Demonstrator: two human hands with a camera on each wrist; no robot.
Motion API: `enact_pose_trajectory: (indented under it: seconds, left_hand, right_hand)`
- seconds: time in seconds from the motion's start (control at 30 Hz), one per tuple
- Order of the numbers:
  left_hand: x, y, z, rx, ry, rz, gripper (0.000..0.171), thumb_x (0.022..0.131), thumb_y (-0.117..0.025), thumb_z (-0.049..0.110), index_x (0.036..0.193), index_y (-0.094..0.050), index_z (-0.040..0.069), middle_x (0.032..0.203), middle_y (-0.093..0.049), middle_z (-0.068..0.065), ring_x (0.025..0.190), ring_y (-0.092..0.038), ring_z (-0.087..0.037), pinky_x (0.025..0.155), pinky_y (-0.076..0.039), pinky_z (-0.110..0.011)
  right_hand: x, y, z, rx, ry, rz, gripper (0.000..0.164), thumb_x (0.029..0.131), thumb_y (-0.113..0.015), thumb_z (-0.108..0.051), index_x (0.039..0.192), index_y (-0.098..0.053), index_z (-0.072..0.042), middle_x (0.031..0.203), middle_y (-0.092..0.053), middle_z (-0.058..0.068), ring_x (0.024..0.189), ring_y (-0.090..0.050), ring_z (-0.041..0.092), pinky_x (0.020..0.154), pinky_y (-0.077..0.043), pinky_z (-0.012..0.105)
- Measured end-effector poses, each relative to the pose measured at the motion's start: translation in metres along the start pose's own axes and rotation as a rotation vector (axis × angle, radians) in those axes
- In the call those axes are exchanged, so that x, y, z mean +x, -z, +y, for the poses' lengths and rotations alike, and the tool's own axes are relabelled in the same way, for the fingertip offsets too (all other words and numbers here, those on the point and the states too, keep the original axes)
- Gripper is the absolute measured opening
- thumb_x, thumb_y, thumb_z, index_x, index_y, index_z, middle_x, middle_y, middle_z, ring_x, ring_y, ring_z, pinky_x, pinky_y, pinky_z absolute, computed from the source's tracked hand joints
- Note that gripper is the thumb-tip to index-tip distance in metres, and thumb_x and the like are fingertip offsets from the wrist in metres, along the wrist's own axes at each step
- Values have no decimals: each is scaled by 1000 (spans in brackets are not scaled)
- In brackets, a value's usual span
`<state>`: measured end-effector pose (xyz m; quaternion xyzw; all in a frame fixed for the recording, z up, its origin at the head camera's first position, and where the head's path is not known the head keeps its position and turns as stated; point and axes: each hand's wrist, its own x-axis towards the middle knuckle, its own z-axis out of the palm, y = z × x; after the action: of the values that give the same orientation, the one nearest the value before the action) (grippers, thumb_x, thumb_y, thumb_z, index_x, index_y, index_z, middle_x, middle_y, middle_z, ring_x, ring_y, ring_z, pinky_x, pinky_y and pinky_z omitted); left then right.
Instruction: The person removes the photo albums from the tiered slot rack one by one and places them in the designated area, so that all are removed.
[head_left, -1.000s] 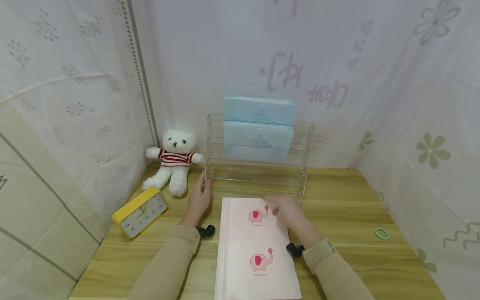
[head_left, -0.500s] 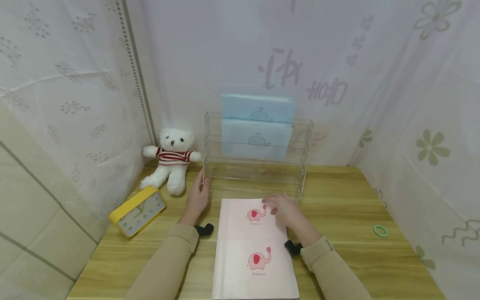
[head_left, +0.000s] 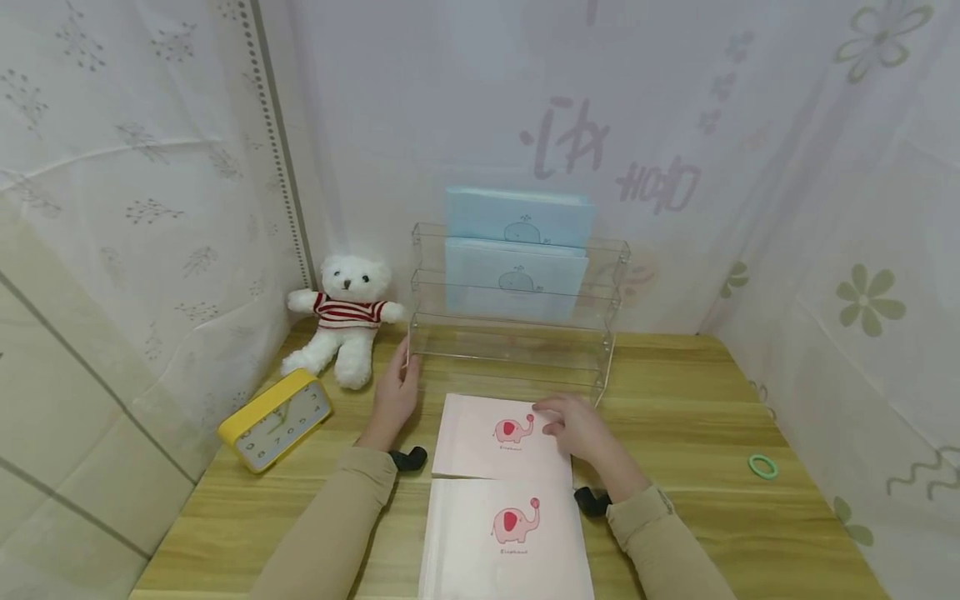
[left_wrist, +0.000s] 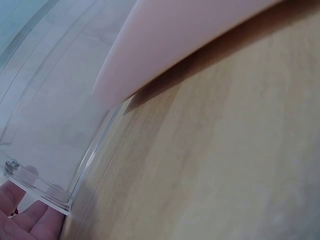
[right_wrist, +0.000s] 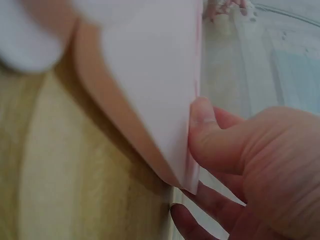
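Note:
My left hand [head_left: 395, 396] grips the left side of a clear acrylic rack [head_left: 487, 343]; in the left wrist view its fingers [left_wrist: 42, 220] lie around the lower side panel. The right hand [head_left: 583, 429] pinches the upper right corner of a pink notebook [head_left: 468, 433] with an elephant on its cover. In the right wrist view the thumb [right_wrist: 212, 142] presses the cover, and the notebook is tilted off the wood. Nearer me lies a second pink elephant notebook [head_left: 461, 533]. Two light-blue whale notebooks [head_left: 480, 283] stand in the rack's upper tiers.
To the left, a white teddy bear [head_left: 351, 312] in a striped sweater sits behind a yellow clock [head_left: 277, 421]. A green ring [head_left: 762, 467] lies on the right of the wooden table [head_left: 675, 400]. Printed curtains [head_left: 360, 125] hang behind and at the sides.
The right hand has lifted the upper pink notebook a little; a dark gap now shows between it and the lower one. My left hand stays on the rack.

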<state>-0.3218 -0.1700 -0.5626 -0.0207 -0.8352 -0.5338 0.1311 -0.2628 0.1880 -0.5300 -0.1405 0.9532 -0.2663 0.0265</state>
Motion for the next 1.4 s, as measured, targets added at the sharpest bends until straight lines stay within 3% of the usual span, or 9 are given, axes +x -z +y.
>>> enact_pose_trajectory:
  seconds: [0.2, 0.83, 1.17, 1.4]
  left_hand:
    - [0, 1, 0, -4, 0, -2, 59, 120, -44, 43, 176, -32, 27, 166, -52, -27, 138, -66, -49, 114, -51, -68]
    - [0, -1, 1, 2, 7, 0, 58, 120, -45, 40, 176, -32, 27, 165, -53, -28, 138, -65, -50, 115, -50, -69]
    - [0, 1, -4, 22, 6, -7, 56, 120, -42, 47, 174, -31, 39, 167, -52, -23, 135, -68, -47, 108, -54, -68]
    - [0, 0, -2, -9, 22, -21, 56, 120, -43, 46, 174, -31, 41, 170, -49, -21, 137, -66, -46, 108, -54, -67]
  right_hand:
    - [-3, -5, 12, 75, 2, 34, 36, 100, -82, -13, 135, -81, -16, 151, -70, 11, 148, -58, 43, 121, -49, 61]
    - [-8, -7, 19, 82, -35, 122, 28, 96, -87, -21, 124, -85, -16, 146, -74, 9, 144, -62, 43, 120, -50, 62]
    - [-8, -7, 15, 66, -37, 123, 29, 97, -87, -23, 124, -85, -15, 146, -73, 11, 145, -60, 44, 121, -47, 65]
    - [-11, 7, 9, 12, -43, 132, 33, 97, -86, -32, 125, -84, -13, 141, -75, 14, 136, -67, 43, 113, -55, 62]
